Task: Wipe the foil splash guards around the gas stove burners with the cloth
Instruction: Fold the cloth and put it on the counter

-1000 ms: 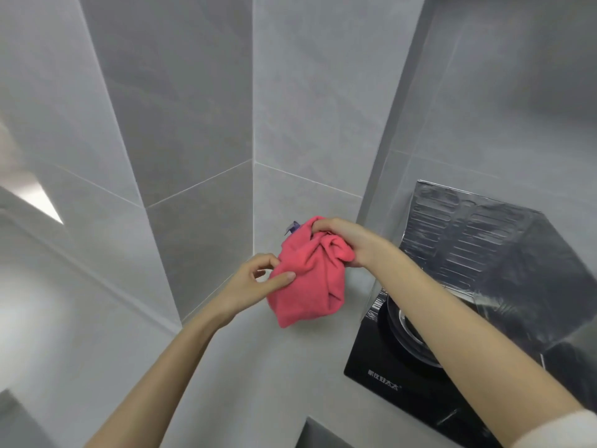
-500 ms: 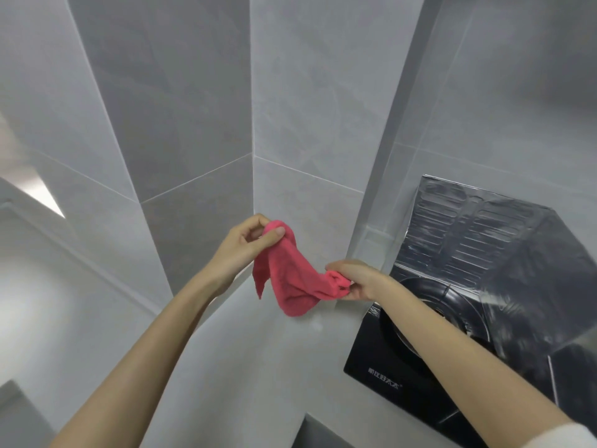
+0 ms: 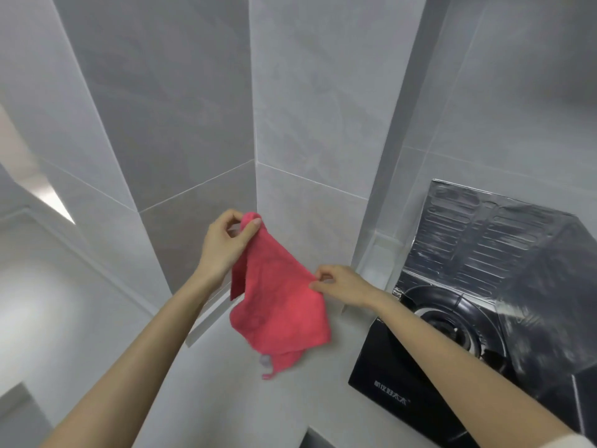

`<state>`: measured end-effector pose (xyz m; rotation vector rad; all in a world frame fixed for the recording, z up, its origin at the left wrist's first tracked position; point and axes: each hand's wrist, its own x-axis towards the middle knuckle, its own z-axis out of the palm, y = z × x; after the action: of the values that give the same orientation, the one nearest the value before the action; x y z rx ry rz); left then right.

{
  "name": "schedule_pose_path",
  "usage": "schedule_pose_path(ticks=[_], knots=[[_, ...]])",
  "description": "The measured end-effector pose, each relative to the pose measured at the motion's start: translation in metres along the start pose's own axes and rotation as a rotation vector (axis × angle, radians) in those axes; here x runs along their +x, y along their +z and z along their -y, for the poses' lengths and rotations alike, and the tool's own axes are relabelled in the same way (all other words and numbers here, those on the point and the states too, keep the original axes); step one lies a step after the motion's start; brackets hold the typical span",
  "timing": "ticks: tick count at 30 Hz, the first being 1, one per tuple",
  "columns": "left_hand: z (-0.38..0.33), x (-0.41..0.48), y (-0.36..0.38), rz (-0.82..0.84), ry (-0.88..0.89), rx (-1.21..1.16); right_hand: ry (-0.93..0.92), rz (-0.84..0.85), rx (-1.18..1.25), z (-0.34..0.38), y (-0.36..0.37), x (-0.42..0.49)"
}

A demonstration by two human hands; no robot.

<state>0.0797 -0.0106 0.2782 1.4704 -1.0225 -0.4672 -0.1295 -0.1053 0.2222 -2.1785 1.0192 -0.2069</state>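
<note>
Fingers (image 3: 250, 226) of left hand (image 3: 226, 247) pinch the red cloth (image 3: 277, 305) at its top corner; right hand (image 3: 342, 284) pinches its 3 o'clock edge. Cloth hangs spread between them above the table (image 3: 226, 399), clear of foil splash guard (image 3: 491, 234) and stove (image 3: 420, 360) at 3 o'clock.

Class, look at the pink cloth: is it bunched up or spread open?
Spread open. The pink cloth hangs as a loose sheet between the left hand and right hand, each pinching an edge.
</note>
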Motion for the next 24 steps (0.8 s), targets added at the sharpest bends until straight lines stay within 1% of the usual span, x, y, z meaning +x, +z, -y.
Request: schedule_pose_path(ticks=[2,4,7,9,10,11,12,13,15,16,17,18,21,24], knots=[[0.012,0.003,-0.011,-0.1,0.0,0.16,-0.017,-0.065,0.016,0.002,-0.005,0.003],[0.025,0.004,-0.023,-0.143,0.002,0.368,-0.08,-0.112,-0.027,0.006,-0.011,0.007],[0.041,0.001,-0.034,-0.097,0.037,0.756,-0.181,-0.144,-0.089,0.015,-0.019,0.014],[0.044,-0.002,-0.036,-0.031,-0.029,0.937,-0.244,-0.151,-0.13,0.025,-0.023,0.018],[0.046,-0.003,-0.035,-0.005,-0.06,0.981,-0.285,-0.152,-0.149,0.031,-0.025,0.02],[0.047,-0.003,-0.035,0.027,-0.073,0.984,-0.326,-0.15,-0.169,0.038,-0.027,0.021],[0.048,-0.001,-0.035,0.094,-0.067,0.95,-0.369,-0.143,-0.186,0.044,-0.029,0.022],[0.048,0.001,-0.034,0.212,-0.037,0.876,-0.405,-0.134,-0.203,0.049,-0.031,0.023],[0.04,0.002,-0.027,0.554,0.012,0.648,-0.463,-0.111,-0.233,0.057,-0.036,0.026],[0.036,-0.001,-0.021,0.706,-0.013,0.531,-0.483,-0.098,-0.243,0.06,-0.037,0.027],[0.034,-0.003,-0.015,0.795,-0.041,0.448,-0.491,-0.086,-0.252,0.063,-0.04,0.027],[0.035,-0.003,-0.01,0.82,-0.054,0.402,-0.499,-0.078,-0.255,0.065,-0.042,0.028],[0.039,-0.006,0.002,0.746,-0.078,0.391,-0.503,-0.08,-0.241,0.066,-0.049,0.027],[0.038,-0.015,0.017,0.71,-0.076,0.398,-0.477,-0.067,-0.238,0.063,-0.053,0.027]])
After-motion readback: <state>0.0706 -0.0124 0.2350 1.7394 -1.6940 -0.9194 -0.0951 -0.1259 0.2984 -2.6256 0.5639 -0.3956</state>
